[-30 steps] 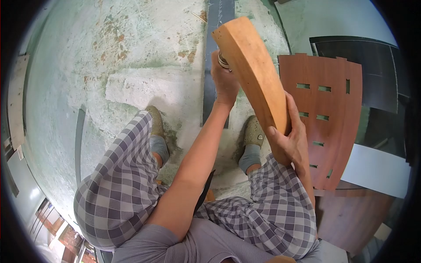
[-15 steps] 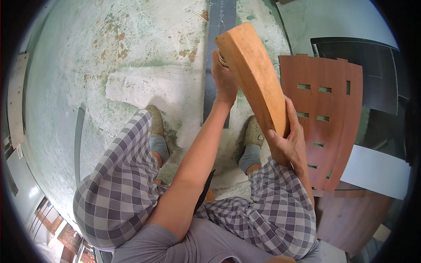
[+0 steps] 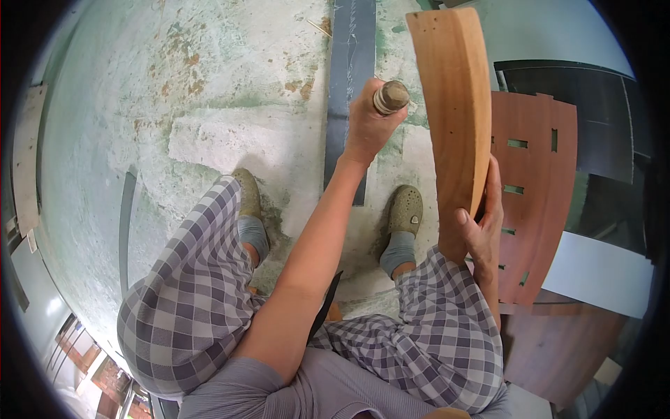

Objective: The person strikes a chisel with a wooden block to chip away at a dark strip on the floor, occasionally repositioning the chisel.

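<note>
A thick, slightly curved wooden block [image 3: 453, 119] stands lengthwise over my right knee, its far end raised toward the top of the view. My right hand [image 3: 484, 234] grips its lower right side, thumb on the near face and fingers along the far edge. To the left of the block, my left hand [image 3: 370, 126] is closed around a wooden-handled tool [image 3: 392, 96]. The handle's blunt, ringed end points up toward me; the tool's other end is hidden below the fist. A gap separates this hand from the block.
A long dark strip [image 3: 343, 105] lies on the worn floor [image 3: 230, 133] between my feet. On the right are a reddish-brown slotted panel [image 3: 537, 181], black panels [image 3: 593, 119] and a white board [image 3: 599, 272]. A thin grey strip [image 3: 125, 230] lies at left.
The block has turned more upright, its far end moving up and to the right. My left hand has moved right and slightly down from behind the block, bringing the tool's handle end into view.
</note>
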The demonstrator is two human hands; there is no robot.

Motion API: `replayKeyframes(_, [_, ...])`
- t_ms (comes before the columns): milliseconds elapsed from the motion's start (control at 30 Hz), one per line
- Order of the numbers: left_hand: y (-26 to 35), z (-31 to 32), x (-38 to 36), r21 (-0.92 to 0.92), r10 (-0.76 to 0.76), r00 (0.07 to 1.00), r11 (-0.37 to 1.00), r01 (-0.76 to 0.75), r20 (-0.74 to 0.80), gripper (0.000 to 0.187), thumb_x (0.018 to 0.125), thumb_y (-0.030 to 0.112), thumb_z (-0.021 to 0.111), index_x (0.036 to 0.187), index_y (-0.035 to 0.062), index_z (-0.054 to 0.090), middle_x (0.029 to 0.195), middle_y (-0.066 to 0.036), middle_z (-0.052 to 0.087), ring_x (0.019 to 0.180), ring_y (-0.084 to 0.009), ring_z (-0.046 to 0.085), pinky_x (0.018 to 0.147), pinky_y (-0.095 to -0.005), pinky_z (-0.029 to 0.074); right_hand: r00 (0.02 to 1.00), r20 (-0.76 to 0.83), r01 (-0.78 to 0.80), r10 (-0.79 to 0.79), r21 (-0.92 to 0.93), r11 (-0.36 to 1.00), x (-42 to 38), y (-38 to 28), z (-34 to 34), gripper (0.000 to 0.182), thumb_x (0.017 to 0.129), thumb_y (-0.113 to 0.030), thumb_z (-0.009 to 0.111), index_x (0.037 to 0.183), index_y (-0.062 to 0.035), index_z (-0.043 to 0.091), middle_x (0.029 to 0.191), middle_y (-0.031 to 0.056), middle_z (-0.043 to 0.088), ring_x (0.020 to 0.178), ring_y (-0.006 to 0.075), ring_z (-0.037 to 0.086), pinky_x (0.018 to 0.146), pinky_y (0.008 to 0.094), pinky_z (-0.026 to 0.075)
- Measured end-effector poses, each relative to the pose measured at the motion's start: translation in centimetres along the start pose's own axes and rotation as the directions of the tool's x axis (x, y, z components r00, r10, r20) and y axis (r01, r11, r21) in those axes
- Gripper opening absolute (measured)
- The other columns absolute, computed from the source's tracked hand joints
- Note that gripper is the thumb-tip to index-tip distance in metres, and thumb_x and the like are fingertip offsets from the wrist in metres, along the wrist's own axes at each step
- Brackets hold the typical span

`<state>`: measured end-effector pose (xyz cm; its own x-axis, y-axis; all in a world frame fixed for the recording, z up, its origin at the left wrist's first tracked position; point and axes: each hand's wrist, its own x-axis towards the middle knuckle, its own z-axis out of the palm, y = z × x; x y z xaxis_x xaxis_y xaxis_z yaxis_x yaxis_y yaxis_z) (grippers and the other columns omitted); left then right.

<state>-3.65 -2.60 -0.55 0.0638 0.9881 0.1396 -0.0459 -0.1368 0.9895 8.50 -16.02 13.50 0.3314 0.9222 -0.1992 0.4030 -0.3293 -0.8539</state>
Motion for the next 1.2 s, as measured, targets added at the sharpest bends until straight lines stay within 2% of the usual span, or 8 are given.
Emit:
replayKeyframes(100, [-0.2, 0.2, -0.2, -0.036, -0.013, 1.0, 0.999, 0.014, 0.01, 0.024, 0.069, 0.007, 0.067, 0.088, 0.0051, 0.05, 0.079, -0.01, 0.06, 0.072, -0.0217, 0.06, 0.066, -0.032, 0.047, 0.999, 0.048, 0.016, -0.018, 0.03, 0.999, 0.0, 0.8, 0.4, 0.093, 0.061, -0.045, 0.067, 0.135, -0.0031, 0.029, 0.123, 0.0188, 0.048, 0.114, 0.029, 0.048, 0.094, 0.0372, 0.037])
replayKeyframes(233, [-0.4, -0.4, 0.0, 0.094, 0.176, 0.981, 0.979, -0.183, 0.077, 0.028, 0.071, 0.006, 0.066, 0.096, 0.0048, 0.054, 0.082, -0.01, 0.062, 0.079, -0.0264, 0.062, 0.068, -0.0326, 0.047, 0.991, 0.131, -0.019, 0.038, -0.138, 0.99, -0.2, 0.9, 0.9, 0.084, 0.061, -0.024, 0.069, 0.134, -0.0076, 0.031, 0.121, 0.0178, 0.051, 0.111, 0.0287, 0.051, 0.092, 0.0359, 0.04])
replayKeyframes(300, [-0.2, -0.4, -0.2, -0.016, -0.004, 0.997, 1.0, 0.005, 0.079, 0.027, 0.071, 0.006, 0.067, 0.094, 0.005, 0.053, 0.082, -0.011, 0.062, 0.079, -0.0256, 0.062, 0.068, -0.0332, 0.047, 0.986, 0.166, -0.005, 0.025, -0.115, 0.993, -0.3, 1.0, 0.5, 0.085, 0.061, -0.026, 0.068, 0.135, -0.0074, 0.03, 0.121, 0.0179, 0.051, 0.111, 0.0286, 0.051, 0.092, 0.0365, 0.04])
replayKeyframes(533, [0.4, 0.2, 0.1, -0.03, -0.057, 0.998, 0.998, 0.057, -0.007, 0.026, 0.07, 0.007, 0.067, 0.091, 0.0051, 0.051, 0.08, -0.011, 0.062, 0.075, -0.0235, 0.062, 0.067, -0.0333, 0.048, 0.995, 0.1, 0.009, -0.015, 0.06, 0.998, -0.1, 0.6, 0.5, 0.083, 0.062, -0.025, 0.066, 0.135, -0.0073, 0.029, 0.12, 0.0181, 0.051, 0.111, 0.0285, 0.05, 0.094, 0.0373, 0.038])
replayKeyframes(733, [0.5, -0.6, 0.0, 0.171, 0.308, 0.948, 0.941, -0.292, -0.076, 0.026, 0.072, 0.01, 0.066, 0.092, 0.0031, 0.05, 0.078, -0.011, 0.062, 0.073, -0.0255, 0.063, 0.065, -0.0342, 0.048, 0.975, 0.219, -0.021, 0.048, -0.125, 0.992, -0.1, 2.0, 1.0, 0.083, 0.062, -0.027, 0.065, 0.135, -0.0064, 0.03, 0.12, 0.0196, 0.051, 0.112, 0.0297, 0.05, 0.094, 0.0371, 0.038])
replayKeyframes(833, [0.4, -0.4, 0.2, 0.053, 0.263, 0.959, 0.964, -0.259, -0.105, 0.025, 0.071, 0.009, 0.066, 0.09, 0.0026, 0.05, 0.079, -0.011, 0.062, 0.074, -0.0256, 0.063, 0.065, -0.0332, 0.048, 0.976, 0.21, -0.051, 0.064, -0.064, 0.997, 0.1, 1.5, 0.6, 0.087, 0.062, -0.035, 0.065, 0.135, -0.0043, 0.029, 0.122, 0.0196, 0.049, 0.114, 0.0293, 0.048, 0.095, 0.037, 0.037])
replayKeyframes(900, [0.0, -0.1, 0.5, -0.028, -0.02, 0.999, 0.999, 0.02, -0.032, 0.025, 0.07, 0.009, 0.067, 0.086, 0.0033, 0.049, 0.077, -0.011, 0.061, 0.07, -0.0244, 0.061, 0.063, -0.0323, 0.047, 0.986, 0.162, -0.033, 0.037, -0.023, 0.999, -0.2, 1.8, 0.3, 0.089, 0.062, -0.039, 0.065, 0.135, -0.0028, 0.029, 0.123, 0.0194, 0.047, 0.115, 0.029, 0.046, 0.095, 0.0369, 0.036])
replayKeyframes(1200, [0.3, 0.1, 0.4, 0.011, -0.014, 0.999, 1.0, 0.014, -0.03, 0.026, 0.069, 0.008, 0.067, 0.085, 0.0051, 0.048, 0.072, -0.011, 0.059, 0.066, -0.0224, 0.06, 0.062, -0.0329, 0.047, 0.991, 0.105, -0.084, 0.081, 0.023, 0.996, -0.3, 1.9, 0.3, 0.094, 0.063, -0.048, 0.066, 0.135, -0.0021, 0.028, 0.125, 0.0182, 0.045, 0.116, 0.0283, 0.045, 0.096, 0.0369, 0.035])
